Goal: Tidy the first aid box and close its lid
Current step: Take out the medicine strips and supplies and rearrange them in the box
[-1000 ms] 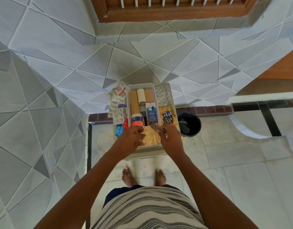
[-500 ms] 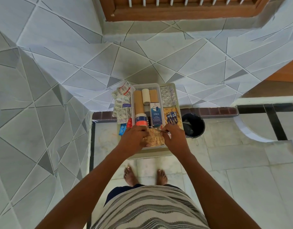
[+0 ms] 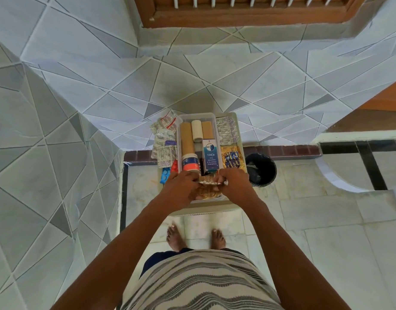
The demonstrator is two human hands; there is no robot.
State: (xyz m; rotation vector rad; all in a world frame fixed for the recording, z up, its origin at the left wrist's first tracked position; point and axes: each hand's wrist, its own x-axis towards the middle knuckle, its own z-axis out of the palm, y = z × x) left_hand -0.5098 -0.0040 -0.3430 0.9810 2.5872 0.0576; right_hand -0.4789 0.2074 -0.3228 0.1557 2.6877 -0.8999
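Observation:
The open first aid box [image 3: 236,121] stands in front of me, with a clear inner tray [image 3: 196,115] in its middle. In the tray lie tan and white bandage rolls [image 3: 196,130], a blue and white carton [image 3: 210,157] and a white tub with an orange band [image 3: 190,162]. My left hand [image 3: 181,189] and my right hand [image 3: 235,185] together pinch a silvery pill blister strip [image 3: 211,182] by its ends, just above the near end of the tray. Foil strips [image 3: 225,133] and gold-blue packets [image 3: 232,159] fill the right side. No lid shows.
Loose blister packs and sachets [image 3: 165,142] pile on the box's left side, with red and blue pill cards [image 3: 168,173] below them. A black bin [image 3: 261,169] stands right of the box. Tiled walls rise behind and to the left. My bare feet [image 3: 195,239] are on the floor tiles.
My right hand lifted a blister strip from the near end of the tray, and my left hand came over to take its other end. The camera also tilted a little.

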